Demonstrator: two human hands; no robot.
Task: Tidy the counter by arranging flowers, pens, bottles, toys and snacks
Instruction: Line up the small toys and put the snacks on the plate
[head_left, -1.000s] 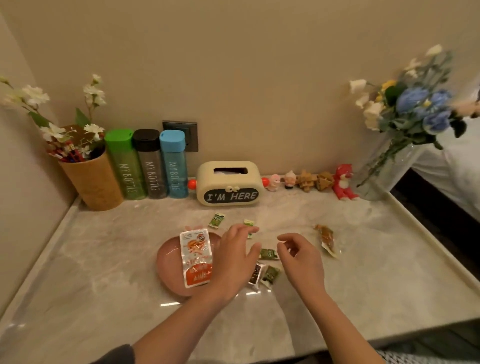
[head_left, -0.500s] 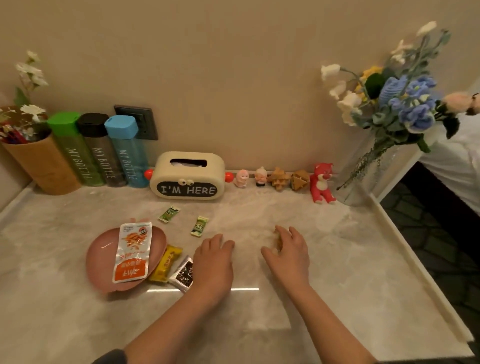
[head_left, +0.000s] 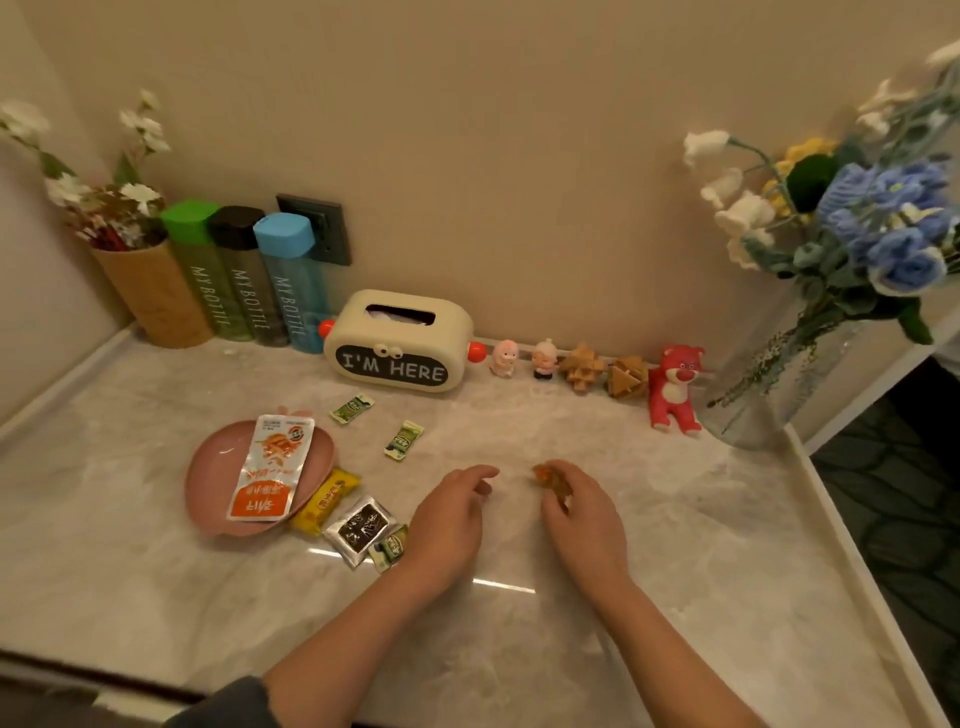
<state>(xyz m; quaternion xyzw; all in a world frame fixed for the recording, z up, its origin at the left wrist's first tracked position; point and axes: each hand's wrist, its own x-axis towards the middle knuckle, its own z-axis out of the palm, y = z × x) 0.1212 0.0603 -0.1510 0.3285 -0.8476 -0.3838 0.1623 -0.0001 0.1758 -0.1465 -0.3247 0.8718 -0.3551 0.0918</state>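
Our right hand pinches an orange snack packet, left hand loosely spread and empty; the slick wrapper could slip before reaching the pink plate.

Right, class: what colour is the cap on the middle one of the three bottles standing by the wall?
Black. The middle bottle's cap sits between a green cap and a blue one, clearest in the head view.
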